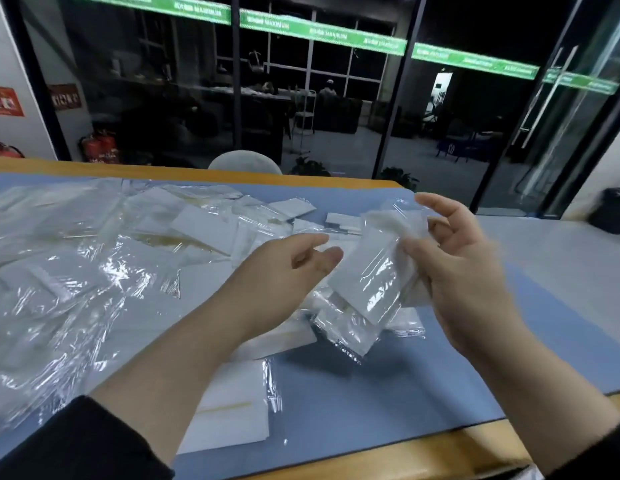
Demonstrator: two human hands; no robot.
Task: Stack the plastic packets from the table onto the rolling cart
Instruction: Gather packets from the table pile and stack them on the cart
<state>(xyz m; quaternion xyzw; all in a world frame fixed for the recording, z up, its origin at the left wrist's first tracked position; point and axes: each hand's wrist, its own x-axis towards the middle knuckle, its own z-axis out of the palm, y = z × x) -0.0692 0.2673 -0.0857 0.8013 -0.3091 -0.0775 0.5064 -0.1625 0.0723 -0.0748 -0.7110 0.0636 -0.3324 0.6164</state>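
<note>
Reading from left to right, a loose heap of clear film and plastic packets [104, 258] is seen spread over the blue mat of the table [388, 403], reaching from the far left edge to the middle. More packets lie flat near the front edge, under the left forearm. The left hand [284, 271] is held open above the heap, its fingers [331, 255] relaxed and close beside a small bundle of packets [367, 282], though contact cannot be confirmed. The bundle is raised above the table and gripped by the right hand [464, 275], whose thumb is pressed on its front face while the remaining fingers are loosely curled behind. The rolling cart is not in view.

Risks, as judged: the film is slick, so single packets may slide out of the bundle's lower end, which hangs unsupported; a one-handed grip on uneven packets may let the bundle fan apart during carriage; loose film on the table may be dragged along with the next pick.

Legible writing: green bands across the glass partition [319, 32] carry repeated white lettering, too blurred to be read with confidence. A red sign on the left wall [5, 100] is likewise illegible. No print is discernible on the packets.
</note>
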